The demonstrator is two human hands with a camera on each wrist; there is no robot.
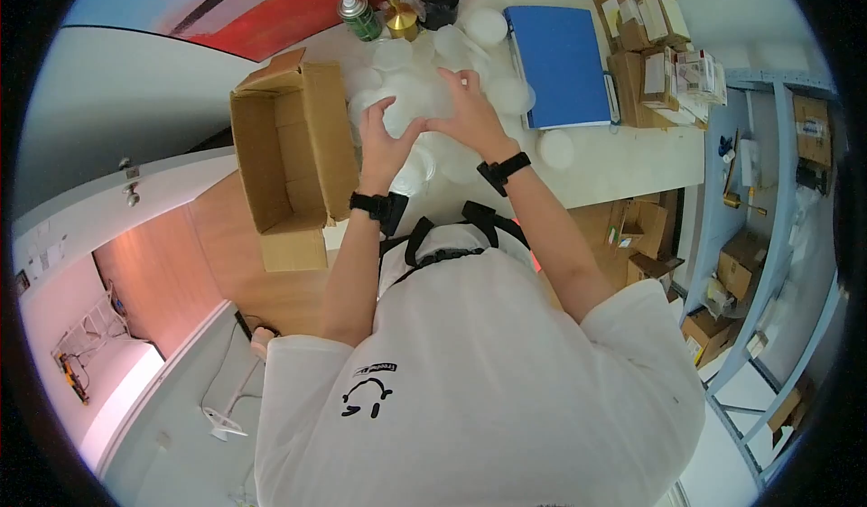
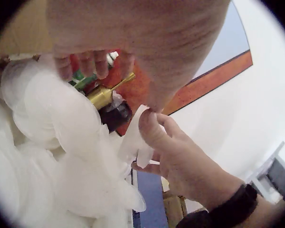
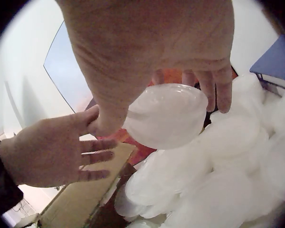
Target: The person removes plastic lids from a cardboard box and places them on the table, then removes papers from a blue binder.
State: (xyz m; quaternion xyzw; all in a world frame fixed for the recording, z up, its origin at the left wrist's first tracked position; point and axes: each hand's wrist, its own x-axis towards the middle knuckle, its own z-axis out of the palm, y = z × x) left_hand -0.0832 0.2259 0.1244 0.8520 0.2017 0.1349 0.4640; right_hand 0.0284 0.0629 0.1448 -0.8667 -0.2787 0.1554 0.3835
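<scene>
My right hand (image 1: 474, 120) holds a round translucent plastic lid (image 3: 166, 116) between thumb and fingers, above a heap of similar lids (image 3: 228, 190). In the left wrist view the same lid (image 2: 135, 135) appears nearly edge-on beside the right thumb. My left hand (image 1: 386, 150) is at the left of it, its thumb reaching the right thumb. The right wrist view shows the left fingers (image 3: 96, 157) spread and fairly straight, with nothing between them. The heap (image 2: 52, 142) lies loosely overlapped on the white table under both hands.
An open cardboard box (image 1: 293, 146) stands left of the heap. Behind are a green spray can (image 1: 359, 18), a gold-coloured vessel (image 1: 400, 19) and a black container (image 1: 440, 3). A blue binder (image 1: 560, 66) lies on the right, with small cartons (image 1: 655, 51) beyond it.
</scene>
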